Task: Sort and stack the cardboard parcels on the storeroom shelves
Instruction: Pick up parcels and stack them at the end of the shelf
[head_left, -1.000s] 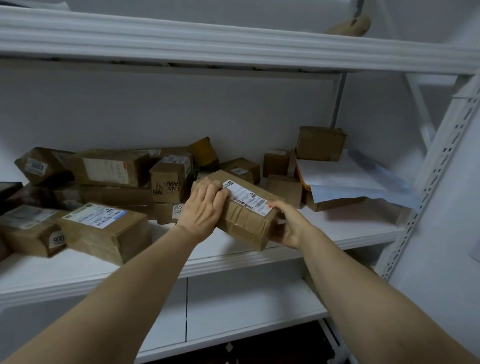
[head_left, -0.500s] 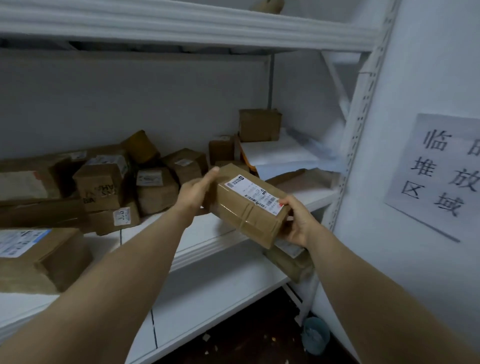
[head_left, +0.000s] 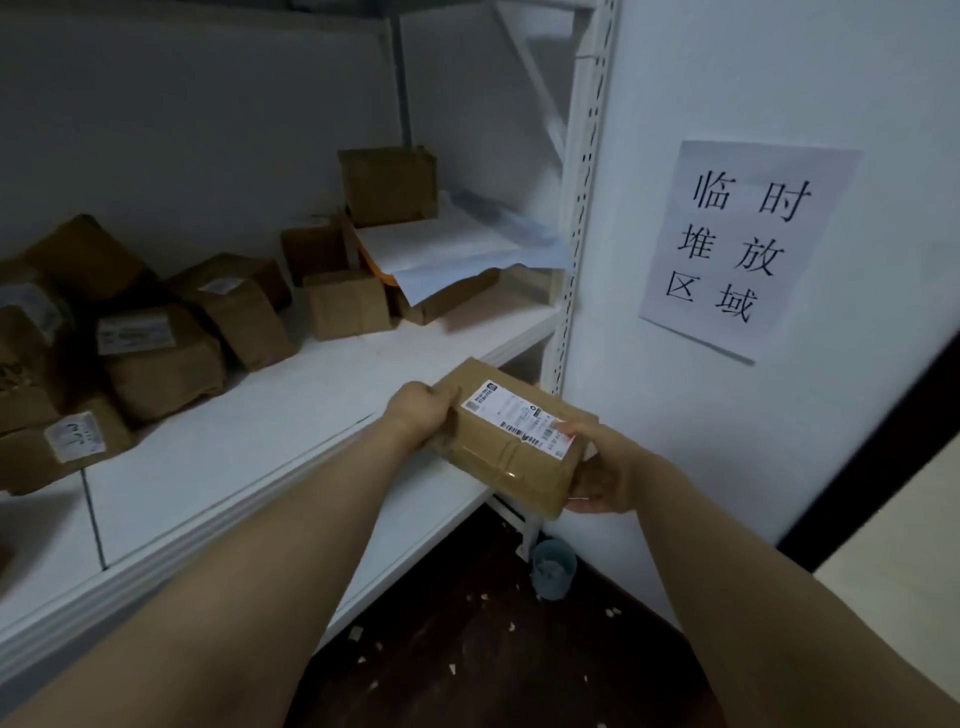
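A taped cardboard parcel (head_left: 511, 457) with a white shipping label on top hangs in the air in front of the white shelf (head_left: 291, 405), below its front edge and near the right upright. My left hand (head_left: 418, 410) grips its left end. My right hand (head_left: 597, 467) holds its right end, thumb on the label and fingers underneath. Several other cardboard parcels (head_left: 161, 358) lie jumbled at the back left of the shelf, and a few more parcels (head_left: 387, 184) stand at the back right.
A white plastic mailer (head_left: 452, 249) lies over a flat box at the shelf's right end. The perforated upright (head_left: 584, 208) meets a wall with a paper sign (head_left: 743, 244). A lower shelf (head_left: 415, 535), a small blue bin (head_left: 553, 569) and a littered dark floor lie below.
Both hands have lifted the parcel off the shelf and carried it right and downward, away from the pile. The view has swung right toward the wall sign.
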